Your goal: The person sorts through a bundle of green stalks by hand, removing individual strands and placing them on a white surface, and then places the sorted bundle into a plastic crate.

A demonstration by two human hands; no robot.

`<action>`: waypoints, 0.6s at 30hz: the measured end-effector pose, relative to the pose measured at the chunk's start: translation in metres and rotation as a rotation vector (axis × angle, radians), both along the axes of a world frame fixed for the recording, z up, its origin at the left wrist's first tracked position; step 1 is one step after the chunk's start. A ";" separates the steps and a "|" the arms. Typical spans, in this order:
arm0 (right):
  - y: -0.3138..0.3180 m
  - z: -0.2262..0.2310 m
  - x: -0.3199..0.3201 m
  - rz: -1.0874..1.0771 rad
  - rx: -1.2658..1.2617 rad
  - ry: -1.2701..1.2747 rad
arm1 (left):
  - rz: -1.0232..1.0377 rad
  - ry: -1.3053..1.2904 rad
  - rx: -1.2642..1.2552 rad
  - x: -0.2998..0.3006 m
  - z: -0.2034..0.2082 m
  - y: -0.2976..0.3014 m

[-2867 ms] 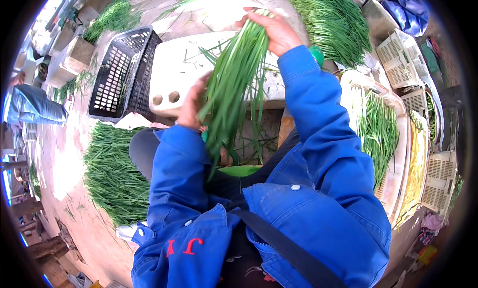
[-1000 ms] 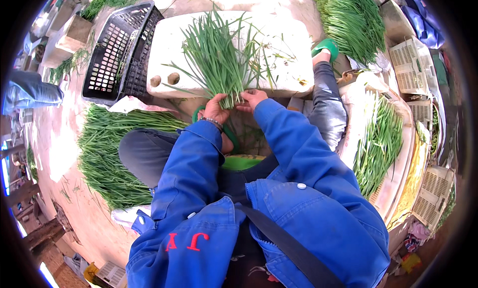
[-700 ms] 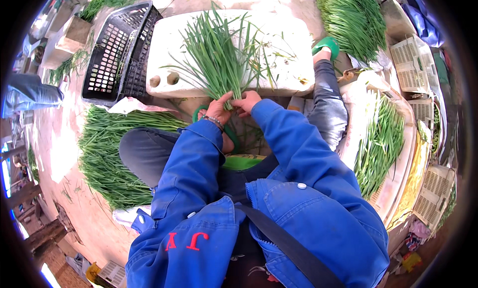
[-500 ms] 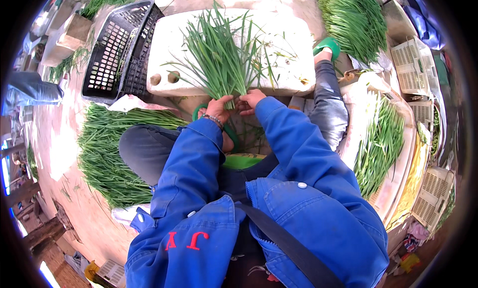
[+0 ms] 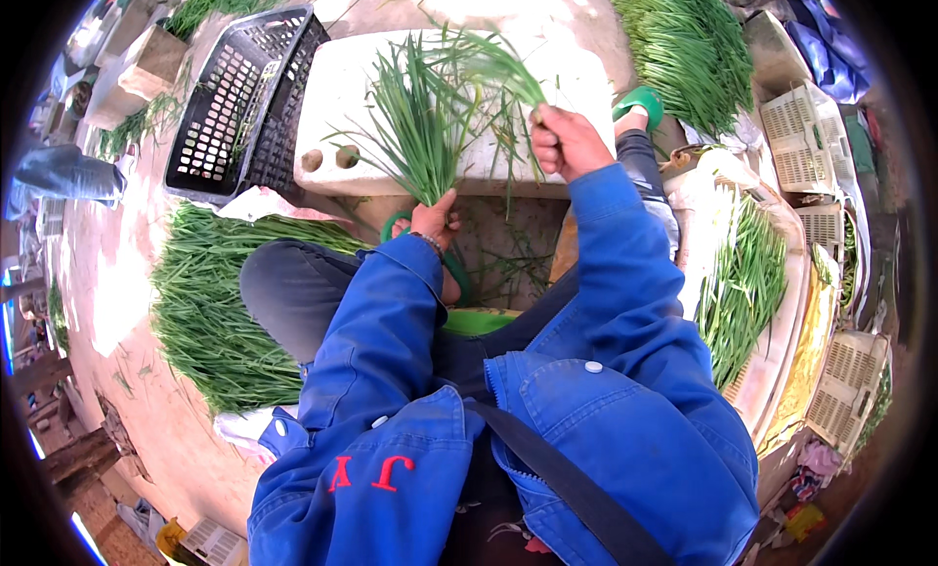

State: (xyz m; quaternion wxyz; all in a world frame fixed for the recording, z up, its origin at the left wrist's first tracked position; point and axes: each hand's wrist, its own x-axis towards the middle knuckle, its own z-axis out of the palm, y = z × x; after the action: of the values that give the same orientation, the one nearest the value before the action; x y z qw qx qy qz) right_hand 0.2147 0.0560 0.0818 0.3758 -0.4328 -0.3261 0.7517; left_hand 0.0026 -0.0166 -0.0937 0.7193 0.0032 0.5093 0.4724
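Observation:
My left hand (image 5: 437,219), with a beaded bracelet at the wrist, grips the base of a fanned bunch of garlic chives (image 5: 418,141). Its leaves lie over the near edge of a white foam block (image 5: 332,92). To the right, my right hand (image 5: 570,144) is raised above the block's near right part, its fingers closed round a smaller bunch of garlic chives (image 5: 516,75). The tips of that bunch point up and left and are smeared by motion. Loose leaves (image 5: 508,141) lie scattered between the two bunches.
A black plastic crate (image 5: 220,116) stands left of the block. Heaps of chives lie left of my knee (image 5: 225,312), on wrapping at my right (image 5: 745,273) and at the far right (image 5: 684,58). Beige crates (image 5: 796,126) line the right side. At the left edge shows another person's leg (image 5: 68,175).
My right hand has moved up and right, away from my left, carrying a smaller bunch out of the chives. My left hand keeps its grip near the same spot.

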 end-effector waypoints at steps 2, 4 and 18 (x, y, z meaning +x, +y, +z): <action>0.001 0.009 0.007 -0.049 0.067 0.078 | -0.142 -0.071 0.007 -0.013 -0.011 0.002; -0.001 0.007 0.011 -0.114 0.074 0.156 | -0.203 -0.168 0.028 -0.015 -0.002 0.005; -0.018 -0.125 -0.012 -0.080 0.672 -1.306 | -0.123 -0.690 0.044 -0.008 0.024 0.002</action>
State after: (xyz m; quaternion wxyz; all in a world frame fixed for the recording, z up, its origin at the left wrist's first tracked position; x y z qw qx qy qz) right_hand 0.2022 0.0383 -0.0432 0.2445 -0.6654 -0.6804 0.1858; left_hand -0.0051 -0.0145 -0.0693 0.8759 -0.1104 0.2246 0.4124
